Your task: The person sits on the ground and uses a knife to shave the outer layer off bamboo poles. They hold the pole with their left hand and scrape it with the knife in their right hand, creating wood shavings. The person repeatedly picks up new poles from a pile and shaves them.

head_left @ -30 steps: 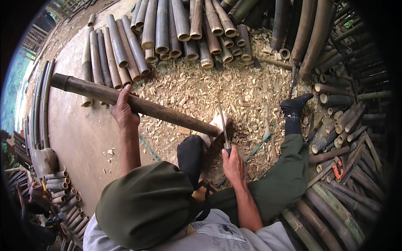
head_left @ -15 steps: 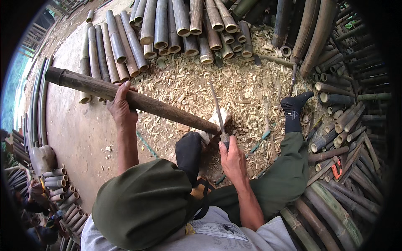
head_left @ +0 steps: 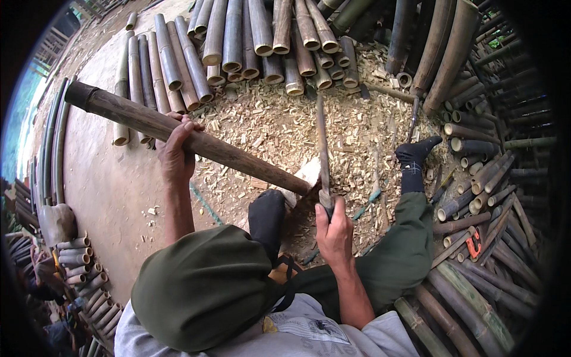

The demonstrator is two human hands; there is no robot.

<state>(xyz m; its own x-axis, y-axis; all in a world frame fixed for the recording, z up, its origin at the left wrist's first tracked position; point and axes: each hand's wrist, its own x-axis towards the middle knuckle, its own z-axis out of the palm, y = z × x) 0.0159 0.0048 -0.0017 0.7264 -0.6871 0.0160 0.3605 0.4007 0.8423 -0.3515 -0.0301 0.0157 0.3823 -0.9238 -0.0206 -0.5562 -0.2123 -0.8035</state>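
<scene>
My left hand (head_left: pixel 176 146) is closed around a dark brown bamboo pole (head_left: pixel 238 154), gripping it left of its middle. The pole slants from the far left down to the right. Its near end meets a pale, chopped wooden block (head_left: pixel 310 172) beside my dark-socked foot (head_left: pixel 266 217). In my right hand (head_left: pixel 334 232) is a long narrow machete (head_left: pixel 323 143), held by its dark handle with the blade pointing away from me. The blade stands just right of the pole's end, apart from it.
Pale wood chips (head_left: pixel 267 128) cover the ground ahead. Cut bamboo tubes (head_left: pixel 235 35) lie in rows beyond them, and more are stacked (head_left: pixel 476 196) at the right, where an orange-handled saw (head_left: pixel 474 243) rests. A teal strip (head_left: pixel 205 204) lies on the ground.
The machete has swung to the right, away from the pole's end, and now points more straight ahead. My left hand's fingers have shifted a little on the pole, which stays nearly in place.
</scene>
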